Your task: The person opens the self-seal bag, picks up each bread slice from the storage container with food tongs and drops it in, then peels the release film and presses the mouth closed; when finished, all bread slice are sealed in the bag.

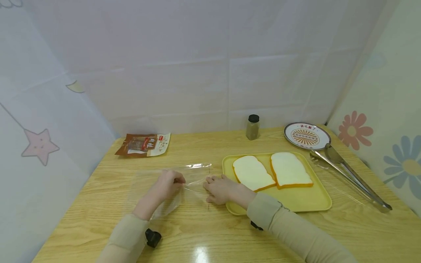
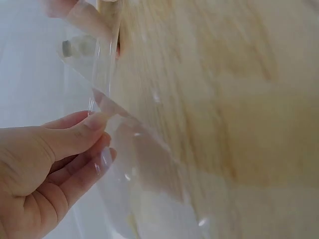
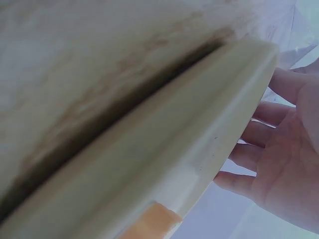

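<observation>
A clear plastic bag lies over the wooden table in front of me. My left hand pinches its edge between thumb and fingers, and the left wrist view shows the film stretching away from that pinch. On the bag's right end rests my right hand, fingers spread and fairly straight, just left of the yellow tray. In the right wrist view the tray's rim hides the fingertips of that hand. Two white bread slices with orange crusts, the left slice and the right slice, lie on the tray.
A brown and white packet lies at the back left. A small jar with a black lid stands at the back. To the right are a patterned plate and metal tongs, beyond the tray.
</observation>
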`<state>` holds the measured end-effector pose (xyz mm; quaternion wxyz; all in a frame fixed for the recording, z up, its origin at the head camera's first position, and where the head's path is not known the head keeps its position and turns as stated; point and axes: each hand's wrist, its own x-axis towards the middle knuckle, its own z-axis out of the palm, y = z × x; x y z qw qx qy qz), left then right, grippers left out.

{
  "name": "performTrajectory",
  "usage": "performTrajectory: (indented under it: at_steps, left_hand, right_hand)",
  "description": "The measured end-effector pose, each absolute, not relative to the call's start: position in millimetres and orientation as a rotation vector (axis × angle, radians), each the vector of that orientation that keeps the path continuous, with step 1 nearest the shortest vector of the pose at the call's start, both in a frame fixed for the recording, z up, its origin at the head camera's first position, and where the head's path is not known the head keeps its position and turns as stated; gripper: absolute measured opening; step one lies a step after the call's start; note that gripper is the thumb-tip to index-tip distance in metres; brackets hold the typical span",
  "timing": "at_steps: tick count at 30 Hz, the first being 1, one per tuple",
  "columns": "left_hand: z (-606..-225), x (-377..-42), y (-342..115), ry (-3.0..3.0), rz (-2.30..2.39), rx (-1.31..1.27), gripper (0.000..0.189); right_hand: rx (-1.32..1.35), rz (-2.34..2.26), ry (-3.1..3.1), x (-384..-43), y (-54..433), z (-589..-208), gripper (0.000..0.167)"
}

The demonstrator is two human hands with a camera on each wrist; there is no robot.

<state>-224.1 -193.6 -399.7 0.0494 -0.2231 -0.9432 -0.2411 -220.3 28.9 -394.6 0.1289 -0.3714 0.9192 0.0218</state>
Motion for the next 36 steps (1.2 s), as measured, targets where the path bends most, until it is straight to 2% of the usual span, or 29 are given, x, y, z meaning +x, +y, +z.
performTrajectory:
  at_steps: [8, 18, 26, 36]
  left_hand:
    - [-398.0, -224.2, -196.2, -2.802, -0.756, -0.733, 0.002]
    - [-397.7, -224.7, -199.1, -2.818, -0.788, -0.709, 0.005]
    - [-399.6, -220.8, -198.0, -2.833, -0.592, -0.730, 0.011]
    - [-397.1, -221.3, -199.0, -2.815, -0.686, -0.724, 0.011]
  right_hand:
    - [-1.066, 0.076, 2.667, -221.1, 28.0, -396.6, 0.054]
    - [-1.046, 0.057, 2.662, -219.6, 28.3, -394.3, 0.056]
    - [-1.071, 0.077, 2.671, -220.1, 27.7, -394.7, 0.054]
    - [-1.017, 0.050, 2.659, -218.3, 27.1, -391.4, 0.054]
